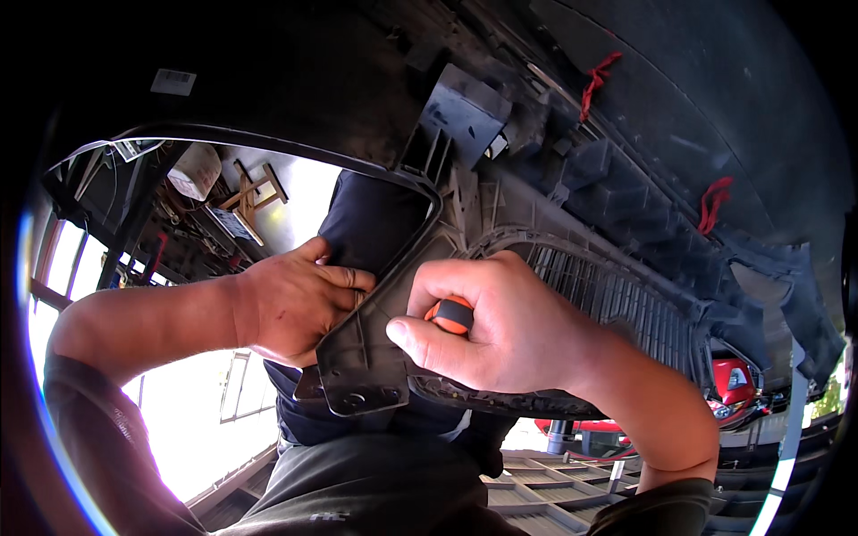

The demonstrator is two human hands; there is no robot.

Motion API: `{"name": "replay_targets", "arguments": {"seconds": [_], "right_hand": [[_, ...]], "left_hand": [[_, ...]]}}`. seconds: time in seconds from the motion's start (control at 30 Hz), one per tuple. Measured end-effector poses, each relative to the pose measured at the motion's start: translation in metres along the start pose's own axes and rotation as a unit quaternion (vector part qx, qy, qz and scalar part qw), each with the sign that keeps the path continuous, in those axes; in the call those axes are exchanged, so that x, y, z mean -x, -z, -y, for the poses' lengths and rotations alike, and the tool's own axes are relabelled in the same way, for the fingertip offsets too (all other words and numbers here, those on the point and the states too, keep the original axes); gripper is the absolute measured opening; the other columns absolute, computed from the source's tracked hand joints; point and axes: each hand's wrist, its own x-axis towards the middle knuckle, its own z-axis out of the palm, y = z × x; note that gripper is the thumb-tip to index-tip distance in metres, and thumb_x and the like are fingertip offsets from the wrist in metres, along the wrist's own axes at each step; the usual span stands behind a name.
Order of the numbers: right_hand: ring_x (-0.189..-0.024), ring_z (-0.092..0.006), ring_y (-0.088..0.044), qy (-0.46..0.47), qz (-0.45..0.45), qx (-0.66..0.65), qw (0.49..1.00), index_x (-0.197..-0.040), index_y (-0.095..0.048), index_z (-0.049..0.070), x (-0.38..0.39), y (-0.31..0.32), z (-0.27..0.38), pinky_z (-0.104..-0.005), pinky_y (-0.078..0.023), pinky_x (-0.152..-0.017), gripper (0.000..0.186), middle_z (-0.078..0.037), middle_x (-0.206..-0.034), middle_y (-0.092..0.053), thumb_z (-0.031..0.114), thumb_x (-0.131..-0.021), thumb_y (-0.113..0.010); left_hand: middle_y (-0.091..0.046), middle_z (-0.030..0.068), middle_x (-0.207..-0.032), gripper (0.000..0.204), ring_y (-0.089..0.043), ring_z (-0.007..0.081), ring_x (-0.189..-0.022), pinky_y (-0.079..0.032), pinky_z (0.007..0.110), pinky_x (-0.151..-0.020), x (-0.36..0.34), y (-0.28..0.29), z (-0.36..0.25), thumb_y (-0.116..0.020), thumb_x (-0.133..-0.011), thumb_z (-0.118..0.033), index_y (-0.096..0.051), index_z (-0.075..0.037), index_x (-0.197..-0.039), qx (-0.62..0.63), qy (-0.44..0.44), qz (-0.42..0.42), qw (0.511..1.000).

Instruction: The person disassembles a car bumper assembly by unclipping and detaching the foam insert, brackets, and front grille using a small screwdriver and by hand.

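Along the left edge of the black plastic bumper panel (pixel 733 134), left hand (pixel 299 299) sits with fingers bent against the rim; can't tell how firmly they grip. Over the panel's lower left part, right hand (pixel 509 326) has its fingers closed around an orange-and-black tool handle (pixel 453 314), rounded end showing, rest hidden by the hand. Panel surface: dark, dusty, scuffed, moulded ribs. Slatted grille (pixel 617 295) set in the panel, just beyond the right hand. Boxy grey part (pixel 465 112) on the panel's upper middle; two red strips, one (pixel 597 87) near its top, another (pixel 714 205) toward its right side. White label (pixel 173 82) on the panel's upper left stretch. Room: past the panel's left opening, pale floor (pixel 299 192), wooden frame (pixel 255 196), whitish bin (pixel 195 171), dark clutter around. Farther left of the panel, bright glazing (pixel 67 259), washed out. Below the panel's right end, part of a red car (pixel 733 380); below the panel's lower edge, ribbed beams (pixel 545 478), blurry toward the rim.
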Motion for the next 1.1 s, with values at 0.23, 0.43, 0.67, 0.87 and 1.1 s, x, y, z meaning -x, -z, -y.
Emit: {"name": "replay_targets", "arguments": {"seconds": [0.23, 0.43, 0.67, 0.87, 1.1], "right_hand": [[-0.049, -0.0274, -0.063, 0.073, -0.078, -0.016, 0.994, -0.083, -0.060, 0.002, -0.004, -0.016, -0.012, -0.0394, -0.048, -0.052, 0.038, -0.013, -0.060, -0.062, 0.030, -0.098, -0.080], [-0.060, -0.0371, -0.070, 0.062, -0.075, 0.062, 0.993, -0.086, -0.066, 0.000, -0.025, -0.015, -0.017, -0.0449, -0.055, -0.060, 0.041, -0.019, -0.068, -0.069, 0.037, -0.100, -0.075], [-0.078, -0.0404, -0.075, -0.026, -0.073, 0.060, 0.995, -0.091, -0.074, 0.000, -0.038, -0.012, -0.010, -0.0480, -0.059, -0.076, 0.045, -0.021, -0.078, -0.074, 0.044, -0.099, -0.073], [-0.080, -0.0402, -0.075, -0.030, -0.064, 0.041, 0.997, -0.090, -0.075, 0.000, -0.036, -0.010, -0.009, -0.0472, -0.060, -0.077, 0.048, -0.020, -0.079, -0.074, 0.048, -0.098, -0.073], [-0.084, -0.0418, -0.076, -0.009, -0.070, 0.099, 0.993, -0.097, -0.078, 0.000, -0.050, -0.021, -0.009, -0.0477, -0.061, -0.080, 0.048, -0.021, -0.084, -0.076, 0.047, -0.098, -0.072]], "left_hand": [[-0.073, -0.0042, -0.133, 0.037, -0.047, 0.0182, -0.152, -0.039, 0.047, -0.099, -0.002, -0.003, -0.001, -0.075, -0.084, -0.043, -0.082, -0.017, -0.109, -0.015, 0.019, 0.034, 0.999], [-0.070, 0.0001, -0.140, 0.051, -0.059, 0.0185, -0.135, -0.039, 0.046, -0.104, -0.004, 0.000, -0.002, -0.076, -0.082, -0.050, -0.077, -0.022, -0.125, -0.038, 0.032, 0.063, 0.997], [-0.075, -0.0039, -0.113, 0.032, -0.063, 0.0143, -0.119, -0.038, 0.043, -0.099, -0.006, 0.006, -0.003, -0.073, -0.082, -0.047, -0.080, -0.020, -0.098, -0.080, 0.015, 0.097, 0.992], [-0.075, -0.0027, -0.117, 0.036, -0.063, 0.0162, -0.121, -0.038, 0.045, -0.106, -0.007, 0.008, -0.004, -0.074, -0.084, -0.051, -0.080, -0.021, -0.104, -0.118, -0.007, 0.074, 0.990], [-0.075, -0.0012, -0.121, 0.047, -0.063, 0.0222, -0.125, -0.036, 0.051, -0.117, -0.007, -0.013, 0.005, -0.071, -0.085, -0.056, -0.078, -0.021, -0.115, -0.156, 0.014, 0.095, 0.983]]}}
